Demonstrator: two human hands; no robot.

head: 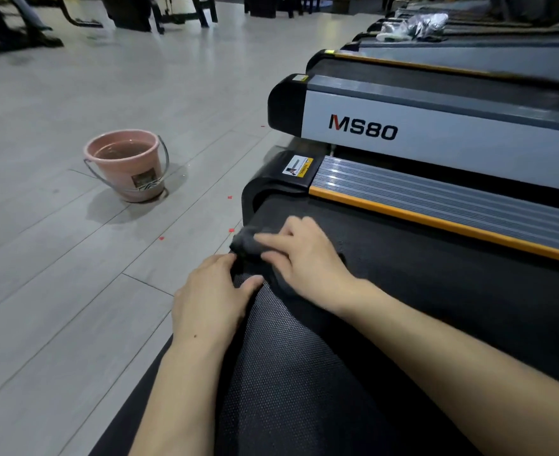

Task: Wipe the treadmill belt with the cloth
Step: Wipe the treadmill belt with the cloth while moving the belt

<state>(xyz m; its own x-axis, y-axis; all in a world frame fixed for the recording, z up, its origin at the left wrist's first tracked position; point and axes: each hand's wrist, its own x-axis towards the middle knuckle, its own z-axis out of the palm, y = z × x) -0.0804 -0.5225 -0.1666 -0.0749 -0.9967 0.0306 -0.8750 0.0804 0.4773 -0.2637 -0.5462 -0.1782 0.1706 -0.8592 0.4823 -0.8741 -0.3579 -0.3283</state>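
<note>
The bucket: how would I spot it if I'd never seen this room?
Start at the nearest treadmill with the orange-edged side rail. Look left onto the pale plank floor: the bucket stands there alone, pink, with a wire handle and water inside, the only round, coloured thing around.

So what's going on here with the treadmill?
A person is wiping the treadmill belt near its rear end with a dark cloth. The right hand lies over the cloth with fingers spread, pressing it to the belt, while the left hand is at the cloth's near edge; its exact grip is hard to make out. A pink bucket holding water stands on the floor to the left, apart from the treadmill.
</note>
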